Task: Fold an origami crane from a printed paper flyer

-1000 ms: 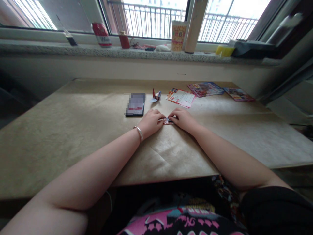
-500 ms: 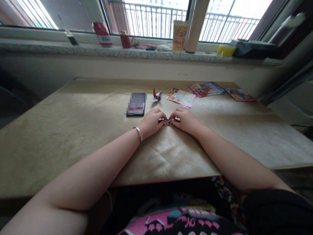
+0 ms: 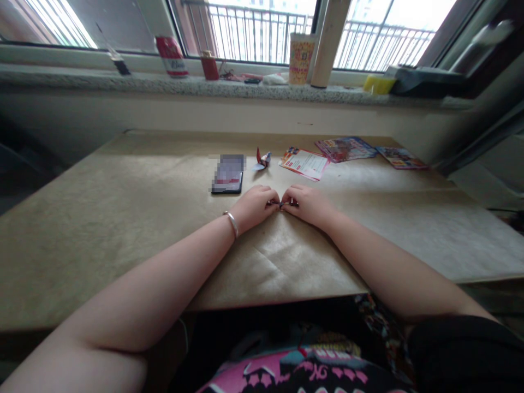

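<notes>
Head view. Paper (image 3: 281, 204): folded, lying between your left hand (image 3: 259, 201) and right hand (image 3: 305, 202), long axis seemingly running side to side. You are pinching one end in each set of fingertips; neither hand sitting nearer.

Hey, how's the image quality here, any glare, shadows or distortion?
Head view: daylight partly washes out the window; soft shadows lie near the left hand and right hand; the arms look stretched toward the corners. Also head view: the phone is partly pixelated; details of the held paper are indistinct.
</notes>
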`<state>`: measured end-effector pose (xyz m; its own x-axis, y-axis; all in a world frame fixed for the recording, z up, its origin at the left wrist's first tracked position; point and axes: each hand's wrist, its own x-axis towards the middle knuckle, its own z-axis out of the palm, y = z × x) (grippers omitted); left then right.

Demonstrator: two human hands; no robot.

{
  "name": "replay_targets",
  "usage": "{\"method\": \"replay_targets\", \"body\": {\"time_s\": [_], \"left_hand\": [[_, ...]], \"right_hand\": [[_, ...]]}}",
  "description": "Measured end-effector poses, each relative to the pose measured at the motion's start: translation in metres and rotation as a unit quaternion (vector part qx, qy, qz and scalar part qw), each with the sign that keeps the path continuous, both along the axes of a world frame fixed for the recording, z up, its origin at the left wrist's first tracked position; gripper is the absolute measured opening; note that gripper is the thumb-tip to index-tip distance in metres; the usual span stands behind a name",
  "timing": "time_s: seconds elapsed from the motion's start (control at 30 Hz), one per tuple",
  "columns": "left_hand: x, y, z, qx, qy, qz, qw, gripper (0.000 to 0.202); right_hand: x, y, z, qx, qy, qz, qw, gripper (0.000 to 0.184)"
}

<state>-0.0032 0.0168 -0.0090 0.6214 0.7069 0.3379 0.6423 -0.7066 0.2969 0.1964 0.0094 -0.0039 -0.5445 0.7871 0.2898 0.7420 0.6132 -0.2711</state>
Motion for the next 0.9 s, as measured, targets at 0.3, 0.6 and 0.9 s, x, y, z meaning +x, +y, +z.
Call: {"method": "replay_targets", "body": {"time_s": [0.3, 0.6, 0.9], "left_hand": [[-0.001, -0.005, 0.005, 0.025, 0.035, 0.016, 0.999, 0.014], [-0.001, -0.005, 0.008, 0.062, 0.104, -0.007, 0.993, 0.02], [0.001, -0.006, 0.01, 0.047, 0.111, 0.001, 0.993, 0.019]], "right_hand": [[0.008, -0.002, 0.005, -0.015, -0.013, 0.01, 1.0, 0.011], [0.003, -0.001, 0.002, 0.006, -0.048, 0.0, 0.999, 0.013], [0.008, -0.007, 0.017, 0.007, -0.124, -0.036, 0.992, 0.015]]}}
